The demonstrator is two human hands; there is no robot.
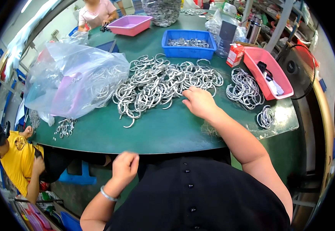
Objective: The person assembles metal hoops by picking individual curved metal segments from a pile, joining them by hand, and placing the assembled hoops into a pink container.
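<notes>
A broad pile of silver C-shaped metal rings [158, 82] spreads over the middle of the green table [98, 134]. At the pile's near right edge is my right hand [201, 102], palm down, thumb and forefinger apart, with no ring visible between them. My left hand [125, 166] is closed in front of the table's near edge, a bangle [108, 194] round its wrist; whatever it may hold is hidden. Right of the pile lies a second heap of similar rings [244, 89], and a small bunch of rings [265, 117] sits near the table's right corner.
A clear plastic bag [46, 90] bulges on the left, beside small metal pieces [64, 128]. Farther back stand a blue bin [189, 52] of metal parts and a pink basin [130, 26]. A pink tray [268, 73] lines the right edge. Co-workers sit left [11, 161] and far [94, 14].
</notes>
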